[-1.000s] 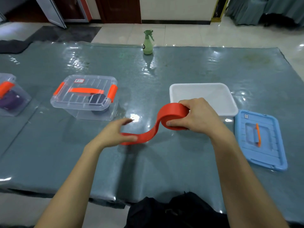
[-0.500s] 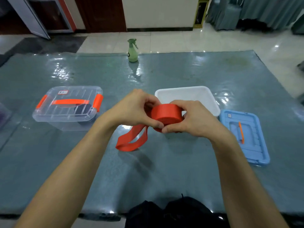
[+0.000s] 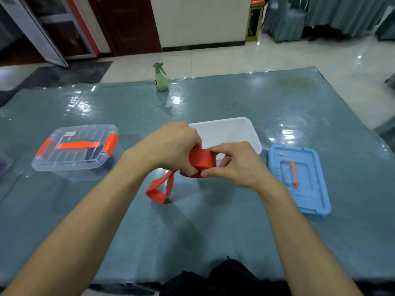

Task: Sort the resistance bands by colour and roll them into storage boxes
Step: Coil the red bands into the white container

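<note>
Fingers point(image 3: 221, 148) of the left hand point(image 3: 174, 146) and right hand point(image 3: 239, 167) are curled round the red resistance band point(image 3: 203, 160), held just near of the white storage box point(image 3: 230, 129) so unwinding is prevented; its loose tail point(image 3: 159, 190) is left hanging leftward.

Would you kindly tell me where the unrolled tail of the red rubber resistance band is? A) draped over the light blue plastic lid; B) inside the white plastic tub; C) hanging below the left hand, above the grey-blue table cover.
C: the tail of the red rubber resistance band loops down from the roll gripped by the left hand and right hand, over the grey-blue table cover.
</note>
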Demonstrator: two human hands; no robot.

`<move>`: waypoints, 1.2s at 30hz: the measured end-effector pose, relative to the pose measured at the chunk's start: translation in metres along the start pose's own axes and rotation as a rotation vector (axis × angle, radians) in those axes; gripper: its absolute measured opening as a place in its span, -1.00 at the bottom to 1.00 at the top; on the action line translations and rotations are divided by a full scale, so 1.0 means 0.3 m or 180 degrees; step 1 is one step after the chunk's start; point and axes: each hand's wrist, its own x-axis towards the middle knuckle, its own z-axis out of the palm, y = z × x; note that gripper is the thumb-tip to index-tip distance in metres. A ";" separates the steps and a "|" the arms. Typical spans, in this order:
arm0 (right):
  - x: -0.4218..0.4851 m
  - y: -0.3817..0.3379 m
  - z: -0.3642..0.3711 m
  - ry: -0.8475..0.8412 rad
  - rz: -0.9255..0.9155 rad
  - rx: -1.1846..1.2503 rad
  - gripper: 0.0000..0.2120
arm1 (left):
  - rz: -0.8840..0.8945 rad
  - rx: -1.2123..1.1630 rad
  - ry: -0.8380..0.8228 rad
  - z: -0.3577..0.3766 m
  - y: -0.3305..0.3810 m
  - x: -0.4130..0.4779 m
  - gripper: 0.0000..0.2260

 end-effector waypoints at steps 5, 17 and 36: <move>-0.028 0.027 -0.054 0.0039 -0.0117 -0.0154 -0.62 | 0.0029 0.0167 0.0015 -0.071 0.083 0.035 -0.64; -0.121 0.102 -0.191 0.0142 -0.0326 0.0282 -0.49 | -0.0009 -0.0264 -0.0102 -0.175 0.242 0.049 -0.59; -0.162 0.117 -0.290 0.0507 -0.0620 0.2357 -0.64 | 0.0049 -0.2922 0.0784 -0.126 0.197 -0.007 -0.54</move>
